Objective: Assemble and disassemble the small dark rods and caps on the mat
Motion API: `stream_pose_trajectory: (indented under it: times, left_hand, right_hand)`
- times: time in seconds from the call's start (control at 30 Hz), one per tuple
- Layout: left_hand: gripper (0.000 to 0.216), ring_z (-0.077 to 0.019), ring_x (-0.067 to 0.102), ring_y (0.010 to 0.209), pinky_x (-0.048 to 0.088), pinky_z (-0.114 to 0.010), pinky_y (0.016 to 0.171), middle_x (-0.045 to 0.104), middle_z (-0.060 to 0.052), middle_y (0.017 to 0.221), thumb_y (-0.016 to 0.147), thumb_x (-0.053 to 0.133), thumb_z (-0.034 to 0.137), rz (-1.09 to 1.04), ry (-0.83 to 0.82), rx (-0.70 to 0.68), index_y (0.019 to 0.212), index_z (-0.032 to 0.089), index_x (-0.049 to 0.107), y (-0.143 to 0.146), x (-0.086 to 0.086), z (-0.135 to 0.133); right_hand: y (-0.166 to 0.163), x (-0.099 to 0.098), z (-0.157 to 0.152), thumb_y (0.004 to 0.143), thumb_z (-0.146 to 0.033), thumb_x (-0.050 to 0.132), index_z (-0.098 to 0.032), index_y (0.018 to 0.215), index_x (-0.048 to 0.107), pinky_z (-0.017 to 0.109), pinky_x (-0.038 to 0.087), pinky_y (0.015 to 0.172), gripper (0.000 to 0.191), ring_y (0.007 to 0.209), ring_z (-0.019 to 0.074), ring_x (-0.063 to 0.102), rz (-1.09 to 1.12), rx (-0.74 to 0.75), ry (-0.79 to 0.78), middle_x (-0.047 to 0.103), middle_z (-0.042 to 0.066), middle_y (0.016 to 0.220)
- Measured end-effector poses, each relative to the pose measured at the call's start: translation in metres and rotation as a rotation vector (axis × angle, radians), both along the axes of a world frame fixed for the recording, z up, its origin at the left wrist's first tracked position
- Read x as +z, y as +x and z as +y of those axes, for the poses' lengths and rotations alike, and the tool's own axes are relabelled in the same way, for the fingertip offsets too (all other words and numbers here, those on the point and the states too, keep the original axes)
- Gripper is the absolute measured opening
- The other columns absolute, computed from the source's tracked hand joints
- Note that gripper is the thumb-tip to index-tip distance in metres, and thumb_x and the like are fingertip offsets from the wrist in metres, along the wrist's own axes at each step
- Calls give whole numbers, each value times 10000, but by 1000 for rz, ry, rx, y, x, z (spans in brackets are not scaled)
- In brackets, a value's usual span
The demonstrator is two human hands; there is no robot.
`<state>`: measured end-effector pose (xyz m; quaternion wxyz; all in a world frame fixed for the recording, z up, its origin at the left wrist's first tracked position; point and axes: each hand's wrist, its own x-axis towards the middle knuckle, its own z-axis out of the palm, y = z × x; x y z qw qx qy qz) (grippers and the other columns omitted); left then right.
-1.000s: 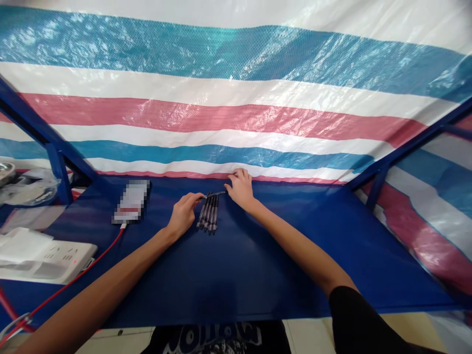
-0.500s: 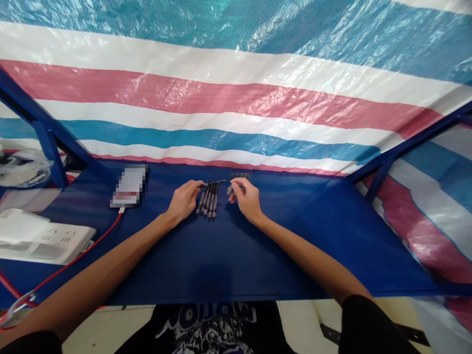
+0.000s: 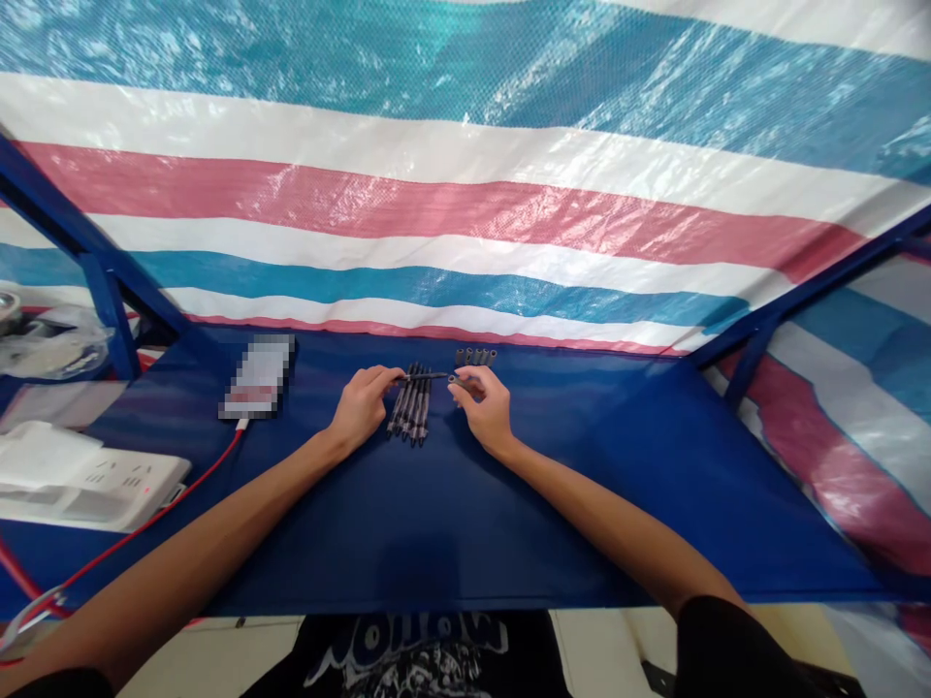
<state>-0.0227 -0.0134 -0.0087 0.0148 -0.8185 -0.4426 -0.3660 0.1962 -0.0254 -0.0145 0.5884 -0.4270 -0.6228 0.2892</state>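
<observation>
Near the middle of the frame, over the far part of the blue counter (image 3: 465,523), the person's left hand (image 3: 362,407) has its fingers closed on one end of a thin dark pen (image 3: 426,375). The pen is held level and crosswise, with its free end pointing right. Facing it from the right, the right hand (image 3: 486,407) pinches between thumb and forefinger a small dark cap (image 3: 455,380), which sits just beside the pen's tip; whether the two touch is too small to tell. Under the held pen, between the two hands, a row of pens (image 3: 411,412) lies side by side on the counter, running toward and away from the person. Just above the right hand, a short line of loose caps (image 3: 476,357) sits at the counter's far edge, against the striped tarp (image 3: 465,223). To the left lies a phone (image 3: 258,386) with a red cable (image 3: 193,490) trailing toward a white power strip (image 3: 87,480) at the left edge.
</observation>
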Motion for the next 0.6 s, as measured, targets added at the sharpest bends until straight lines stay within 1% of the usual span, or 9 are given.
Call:
stream_pose_trajectory:
  times: [0.13,0.3,0.5,0.6]
  left_hand:
    - [301,-155,566,762,401,-291,721,678,-39,896,904,373,86,14,27,-2,1020,171,638,0,2,0]
    - [297,-162,598,813,389,-316,758,682,-41,884,905,374,82,9,48,-6,1006,173,639,0,2,1]
    - [341,-171,581,817,394,-312,729,679,-53,897,870,364,46,26,74,-26,1014,176,645,-1,1,1]
    - [369,-176,571,821,405,-314,731,676,-61,916,850,359,31,22,102,-33,1025,180,649,-1,2,0]
  right_hand:
    - [0,1,-1,793,-268,654,-206,932,636,272,531,634,154,721,146,624,-49,-41,29,647,35,889]
    - [1,3,-2,778,-254,644,-200,906,635,270,522,633,139,703,145,623,-58,-67,7,670,36,885]
    - [0,4,-3,765,-254,652,-192,906,640,278,528,629,154,647,136,616,-83,-51,-8,686,36,870]
    - [0,4,-5,778,-264,645,-193,936,642,285,544,649,174,674,142,637,-75,-38,3,690,41,887]
